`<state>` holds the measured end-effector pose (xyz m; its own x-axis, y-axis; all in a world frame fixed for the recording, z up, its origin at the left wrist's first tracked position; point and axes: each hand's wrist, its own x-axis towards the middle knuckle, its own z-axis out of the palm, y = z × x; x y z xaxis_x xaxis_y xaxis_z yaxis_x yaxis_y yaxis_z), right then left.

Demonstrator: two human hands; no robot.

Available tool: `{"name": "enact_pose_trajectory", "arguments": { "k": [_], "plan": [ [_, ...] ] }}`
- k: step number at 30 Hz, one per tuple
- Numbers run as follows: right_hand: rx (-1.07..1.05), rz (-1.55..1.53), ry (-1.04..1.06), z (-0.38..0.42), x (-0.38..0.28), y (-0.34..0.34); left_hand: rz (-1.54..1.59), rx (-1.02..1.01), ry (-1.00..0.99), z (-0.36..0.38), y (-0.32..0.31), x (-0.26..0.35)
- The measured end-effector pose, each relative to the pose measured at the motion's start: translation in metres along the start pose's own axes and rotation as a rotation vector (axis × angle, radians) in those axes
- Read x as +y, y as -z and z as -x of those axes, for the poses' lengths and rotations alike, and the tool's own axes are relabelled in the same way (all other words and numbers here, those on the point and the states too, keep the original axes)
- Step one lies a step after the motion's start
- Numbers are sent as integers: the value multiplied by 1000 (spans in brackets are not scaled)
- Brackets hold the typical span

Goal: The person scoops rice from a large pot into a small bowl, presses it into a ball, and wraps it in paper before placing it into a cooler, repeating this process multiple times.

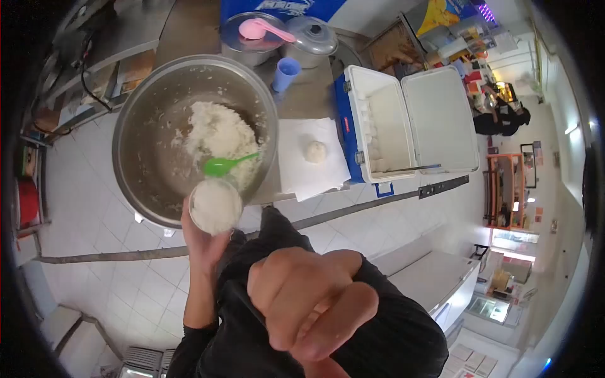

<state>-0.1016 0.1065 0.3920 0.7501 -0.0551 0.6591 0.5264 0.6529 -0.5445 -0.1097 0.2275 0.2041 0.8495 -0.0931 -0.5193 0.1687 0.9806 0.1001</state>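
Observation:
My left hand (203,242) is wrapped round a clear cup (215,206) filled with white rice, held at the near rim of a large metal basin (146,145). A mound of cooked rice (220,129) lies inside the basin, with a green spoon (222,165) resting on it just beyond the cup. Close to the camera, in front of my body, my right hand (312,299) is curled into a fist, and nothing shows in its fingers. A round ball of rice (316,151) sits on white paper (296,167) right of the basin.
An open blue-and-white cooler (356,145) holds a row of pale round items. Behind the basin stand a blue cup (287,74), a lidded pot (311,41) and another pot with a pink ladle (265,28) on top. A person in black (501,120) is farther right.

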Motion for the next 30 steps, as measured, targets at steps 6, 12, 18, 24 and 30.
{"name": "enact_pose_trajectory", "arguments": {
  "k": [6, 12, 18, 24, 30],
  "plan": [
    [88, -47, -5, -38, -22, 94, -193, 48, 81, -32, -3, -70],
    [12, -13, -91, -96, -39, 231, -185, 237, 153, -113, -74, -171],
    [12, 489, -197, -91, -29, 391, -151, 8, 145, -268, -51, -222],
    [52, 967, -670, -9, 90, 517, -407, 48, 168, -365, -63, -237],
    [126, 1027, -636, 7, 172, 545, -515, 116, 163, -415, -47, -242]
  ]
}}
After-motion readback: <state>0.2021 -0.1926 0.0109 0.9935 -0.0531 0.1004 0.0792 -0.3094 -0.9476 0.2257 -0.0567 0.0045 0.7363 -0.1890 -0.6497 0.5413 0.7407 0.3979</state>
